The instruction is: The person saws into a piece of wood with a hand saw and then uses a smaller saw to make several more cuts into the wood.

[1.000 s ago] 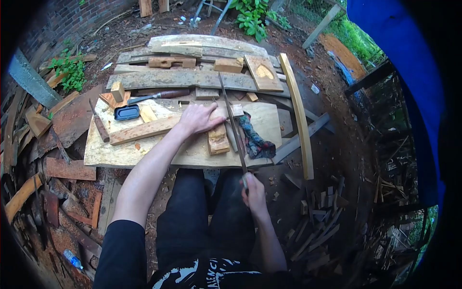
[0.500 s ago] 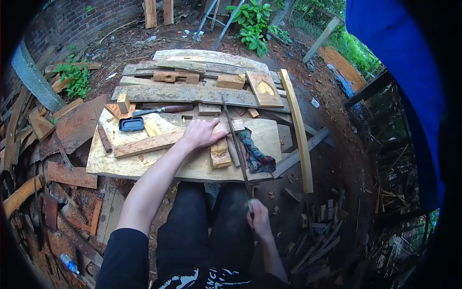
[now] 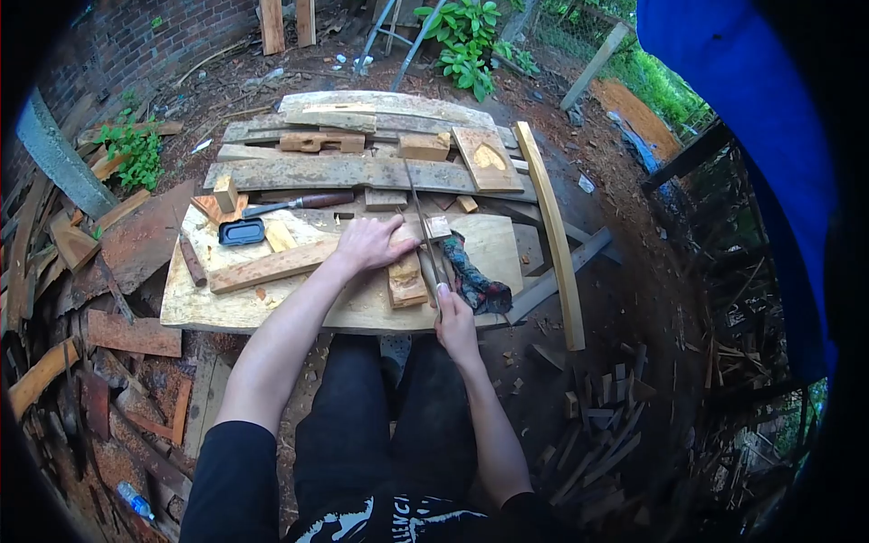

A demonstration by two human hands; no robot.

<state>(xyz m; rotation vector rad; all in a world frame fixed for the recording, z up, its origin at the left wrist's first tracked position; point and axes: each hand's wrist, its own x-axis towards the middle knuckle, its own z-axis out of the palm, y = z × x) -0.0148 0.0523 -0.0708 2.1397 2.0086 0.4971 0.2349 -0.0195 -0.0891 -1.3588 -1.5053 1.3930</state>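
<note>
Wood bar (image 3: 282, 263): lengthwise on tabletop (image 3: 195, 308); right end under blade
Saw (image 3: 417, 213): laid across bar
Left hand (image 3: 367, 242): holding bar down
Right hand (image 3: 455, 326): clasping saw's near end
Change: right hand advanced to near edge; apparently a push stroke
Cloth (image 3: 474, 277): by near-right corner
</note>
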